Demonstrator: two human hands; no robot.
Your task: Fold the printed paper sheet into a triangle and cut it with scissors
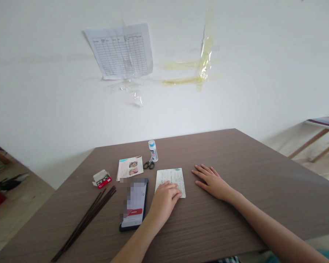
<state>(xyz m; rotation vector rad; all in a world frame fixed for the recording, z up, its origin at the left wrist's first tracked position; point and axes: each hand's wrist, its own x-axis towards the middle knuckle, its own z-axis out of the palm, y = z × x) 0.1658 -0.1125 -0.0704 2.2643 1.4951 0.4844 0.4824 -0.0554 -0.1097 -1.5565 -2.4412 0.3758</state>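
My left hand (164,199) lies flat on the near corner of a white printed paper (173,178), fingers stretched over it. My right hand (212,181) rests palm down on the brown table (235,160) just right of that paper, fingers spread, holding nothing. A phone (134,204) with its screen lit lies left of my left hand. Behind the paper are small scissors (149,164), a glue bottle (152,150) and a folded picture leaflet (129,167).
Several long dark sticks (86,219) lie at the table's left front. A small red and white box (101,178) sits open beside them. A printed chart (121,50) and yellowed tape (201,65) hang on the white wall. Another table stands at far right (325,122).
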